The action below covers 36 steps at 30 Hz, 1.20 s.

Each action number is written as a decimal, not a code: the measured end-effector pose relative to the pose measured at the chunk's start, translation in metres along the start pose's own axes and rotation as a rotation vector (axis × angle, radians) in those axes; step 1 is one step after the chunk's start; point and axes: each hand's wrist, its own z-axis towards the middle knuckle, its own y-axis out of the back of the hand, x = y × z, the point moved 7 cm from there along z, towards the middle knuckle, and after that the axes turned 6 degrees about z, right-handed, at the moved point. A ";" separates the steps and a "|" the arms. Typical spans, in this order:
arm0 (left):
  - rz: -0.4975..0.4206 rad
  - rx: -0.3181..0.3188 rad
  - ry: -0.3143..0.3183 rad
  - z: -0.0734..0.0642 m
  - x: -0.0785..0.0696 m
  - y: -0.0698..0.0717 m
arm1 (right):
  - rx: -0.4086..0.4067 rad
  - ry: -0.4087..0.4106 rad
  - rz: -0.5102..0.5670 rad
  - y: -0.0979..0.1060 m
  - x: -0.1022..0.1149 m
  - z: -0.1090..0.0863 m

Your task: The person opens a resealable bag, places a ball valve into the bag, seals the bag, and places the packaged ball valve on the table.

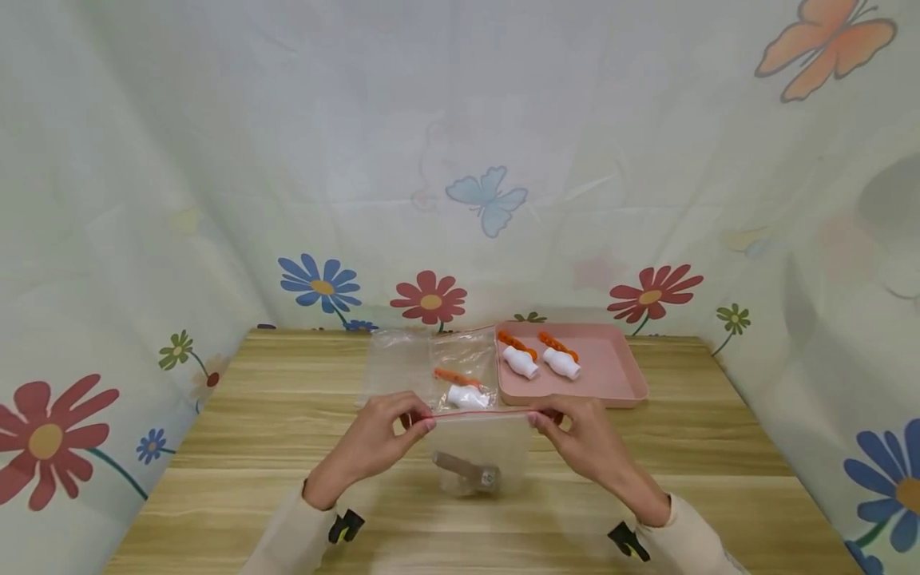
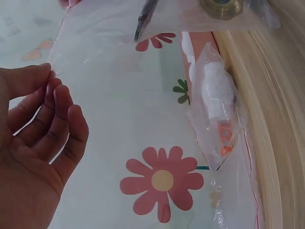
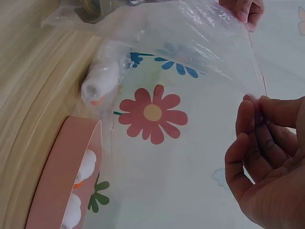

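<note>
A clear zip bag with a red seal line hangs upright between my hands. My left hand pinches the left end of its top edge between thumb and fingertips. The right end is pinched the same way by my right hand. Low in the bag lies a metal ball valve with a grey lever; the left wrist view shows its brass-coloured end. Behind, a second zip bag on the table holds a white plastic valve with an orange handle.
A pink tray stands at the back right of the wooden table. It holds two white valves with orange handles. Left of the filled bag lies a flat clear bag. A flowered curtain surrounds the table.
</note>
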 end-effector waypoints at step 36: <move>0.043 -0.048 0.268 0.041 0.081 -0.030 | 0.036 -0.187 -0.066 -0.036 -0.088 0.066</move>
